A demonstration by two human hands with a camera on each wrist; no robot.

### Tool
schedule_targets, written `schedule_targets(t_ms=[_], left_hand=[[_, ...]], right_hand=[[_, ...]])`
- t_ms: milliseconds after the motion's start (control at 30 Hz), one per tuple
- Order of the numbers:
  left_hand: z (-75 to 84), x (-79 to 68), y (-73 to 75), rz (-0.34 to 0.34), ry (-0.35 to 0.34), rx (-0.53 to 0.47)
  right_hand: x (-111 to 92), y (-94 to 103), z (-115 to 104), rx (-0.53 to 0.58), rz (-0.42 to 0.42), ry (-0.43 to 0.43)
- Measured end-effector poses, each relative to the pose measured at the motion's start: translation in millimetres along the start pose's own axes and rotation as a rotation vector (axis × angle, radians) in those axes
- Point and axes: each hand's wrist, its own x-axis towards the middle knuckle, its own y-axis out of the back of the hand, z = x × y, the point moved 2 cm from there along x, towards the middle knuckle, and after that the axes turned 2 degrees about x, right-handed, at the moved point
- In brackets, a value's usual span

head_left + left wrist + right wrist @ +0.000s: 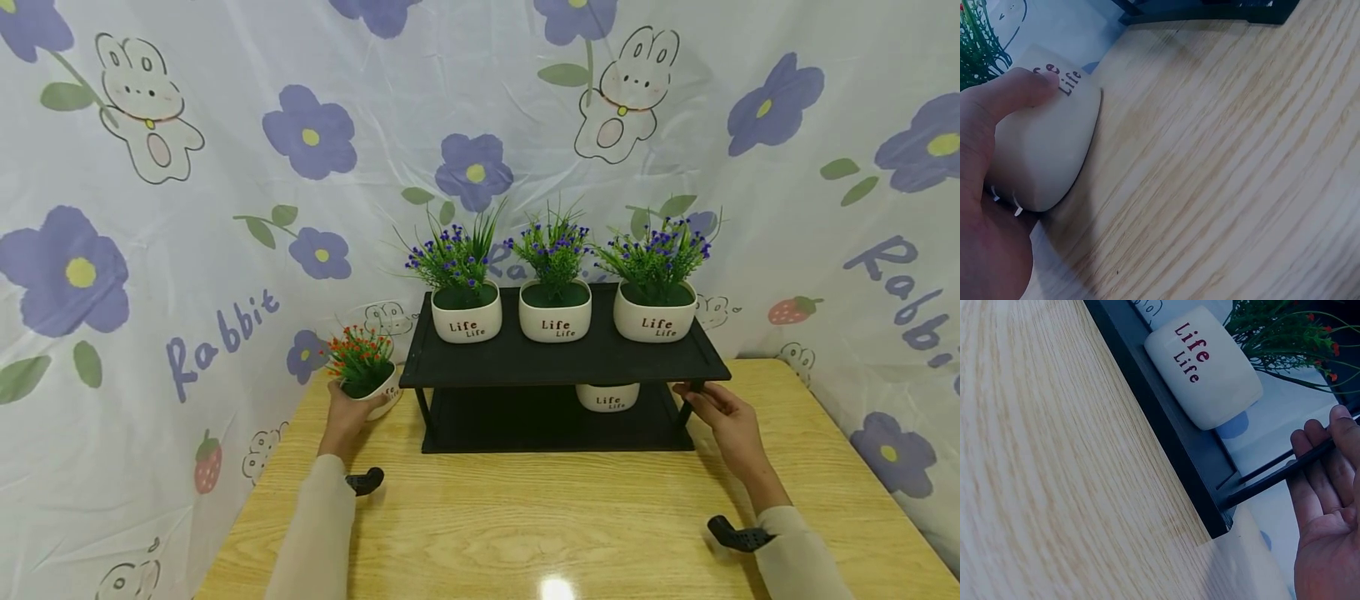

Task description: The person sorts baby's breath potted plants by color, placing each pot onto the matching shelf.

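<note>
At the left end of a black two-tier shelf (517, 362), my left hand (351, 415) grips a white oval pot (1054, 144) of orange-red flowers (358, 357). Its thumb presses the front beside the "Life" lettering, and the pot leans to one side in the head view. On the other end, my right hand (726, 421) holds the shelf's front right post (1266, 481), with fingers behind it and thumb near its top. Inside the lower tier stands another white pot (1204, 369), with red-flowered greenery showing in the right wrist view; the upper tier hides its plant from the head view.
Three white pots with purple flowers, left (467, 321), middle (555, 318) and right (654, 318), line the upper tier. The shelf stands on a wood-grain table (540, 517) against a rabbit-and-flower-printed cloth (420, 83). Black wrist mounts jut from both sleeves.
</note>
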Motion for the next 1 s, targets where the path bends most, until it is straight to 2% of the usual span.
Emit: schedule_targets(t_ms=[267, 567, 767, 867, 1000], left_hand=[[-2.9, -3.1, 7.2, -0.019, 0.018, 0.075], [-7.7, -9.0, 13.8, -0.035, 0.025, 0.081], [-4.3, -20.1, 20.0, -0.026, 0.002, 0.076], [-2.2, -27.6, 23.6, -0.039, -0.009, 0.075], [-0.2, -36.9, 29.3, -0.066, -0.017, 0.089]], right_hand=[[1, 0.4, 1, -0.044, 0.019, -0.021], [1, 0.8, -2, -0.048, 0.017, -0.041], [-1, 2.9, -4, -0.089, 0.027, -0.074], [-1, 3.6, -5, -0.119, 0.025, -0.083], [0, 2.9, -6, -0.105, 0.020, -0.079]])
